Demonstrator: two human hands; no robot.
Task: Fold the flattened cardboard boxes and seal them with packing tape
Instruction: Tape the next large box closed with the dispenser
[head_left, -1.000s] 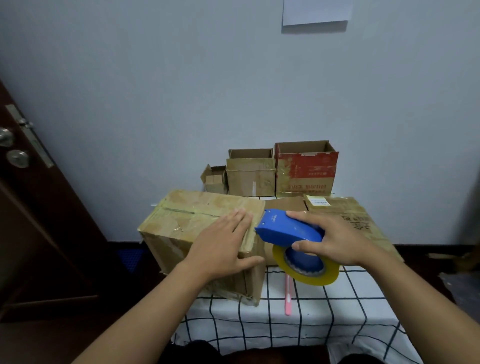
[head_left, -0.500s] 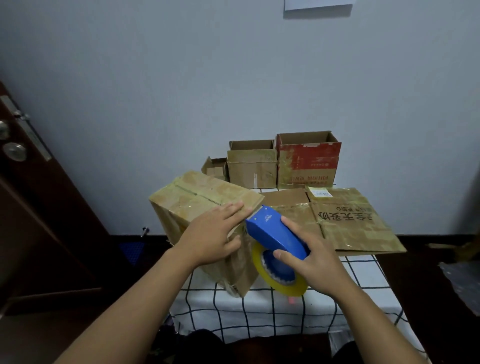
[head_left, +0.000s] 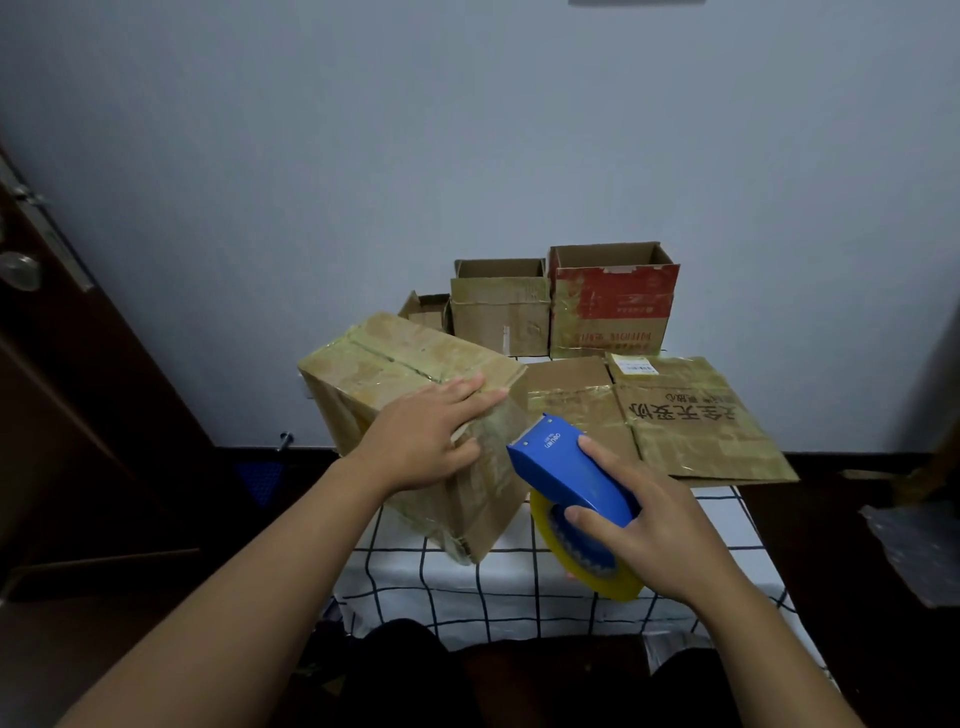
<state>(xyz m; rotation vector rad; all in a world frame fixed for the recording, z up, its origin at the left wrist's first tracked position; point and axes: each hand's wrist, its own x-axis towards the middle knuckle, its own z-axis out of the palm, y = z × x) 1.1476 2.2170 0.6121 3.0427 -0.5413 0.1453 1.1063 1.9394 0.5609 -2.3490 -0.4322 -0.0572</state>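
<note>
Tilted up off the desk (head_left: 519, 587) since a second ago, the folded box (head_left: 415, 410) now balances on its near corner at about 10 o'clock from the tape dispenser (head_left: 571, 480). Left hand (head_left: 426, 441) lies flat, fingers straight, pressing tape over the top edge. Right hand (head_left: 654, 525) grips the dispenser, drawn down the box's side, so this seam looks nearly sealed. Flattened cardboard (head_left: 691, 415) waits at 1 o'clock; open boxes (head_left: 561, 312) stand behind.
</note>
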